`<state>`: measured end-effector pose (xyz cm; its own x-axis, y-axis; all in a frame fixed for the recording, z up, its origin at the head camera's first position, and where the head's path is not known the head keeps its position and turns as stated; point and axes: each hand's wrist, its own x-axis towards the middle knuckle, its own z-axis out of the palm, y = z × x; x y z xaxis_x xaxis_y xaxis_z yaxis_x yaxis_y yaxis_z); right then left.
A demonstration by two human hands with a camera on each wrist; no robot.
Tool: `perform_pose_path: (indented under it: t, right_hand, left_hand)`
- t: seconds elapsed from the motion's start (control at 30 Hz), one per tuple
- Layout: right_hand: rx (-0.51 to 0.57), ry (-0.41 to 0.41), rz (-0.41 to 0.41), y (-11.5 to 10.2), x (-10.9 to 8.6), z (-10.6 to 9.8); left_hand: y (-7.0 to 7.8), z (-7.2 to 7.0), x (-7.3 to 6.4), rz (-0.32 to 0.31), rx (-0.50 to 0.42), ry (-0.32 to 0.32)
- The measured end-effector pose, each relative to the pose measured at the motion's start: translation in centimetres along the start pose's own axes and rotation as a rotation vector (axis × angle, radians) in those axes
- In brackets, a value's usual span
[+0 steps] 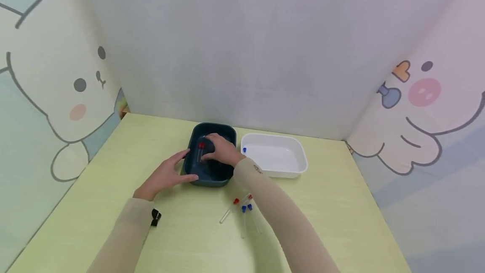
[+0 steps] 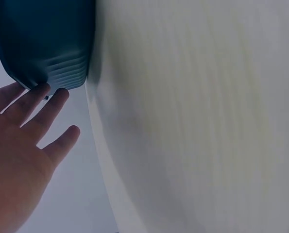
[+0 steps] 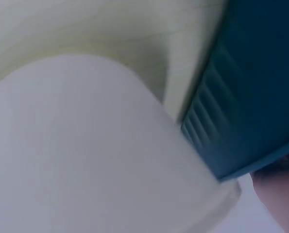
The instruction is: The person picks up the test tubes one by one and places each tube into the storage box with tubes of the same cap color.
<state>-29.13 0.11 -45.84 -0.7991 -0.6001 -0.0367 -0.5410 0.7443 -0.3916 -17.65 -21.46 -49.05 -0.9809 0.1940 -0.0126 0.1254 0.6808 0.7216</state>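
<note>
My right hand reaches into the dark blue basin, its thumb and fingers spread apart beside red-capped tubes lying on the basin's bottom. Nothing shows between those fingers. Only a blurred edge of this hand appears in the right wrist view, beyond the basin wall. With thumb and fingers apart, my left hand rests against the basin's left side. The left wrist view has its straight fingers at the outer wall, near the rim.
Right of the dark basin stands a white basin with a blue-capped tube inside. Several tubes lie on the table in front: red-capped ones and blue-capped ones. A wall rises behind the basins. A small black object is beside the left sleeve.
</note>
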Motion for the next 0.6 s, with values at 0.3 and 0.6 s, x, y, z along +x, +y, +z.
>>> perform_pose_path:
  t: [0.3,0.6]
  right_hand:
    - [0.023,0.018,0.003,1.1,-1.2,-1.1]
    - [0.054,0.027,0.017,1.4,-3.5,-2.7]
  left_hand:
    - [0.2,-0.1,0.0,-0.022,0.015,-0.008]
    - [0.3,-0.2,0.1,-0.036,0.014,-0.024]
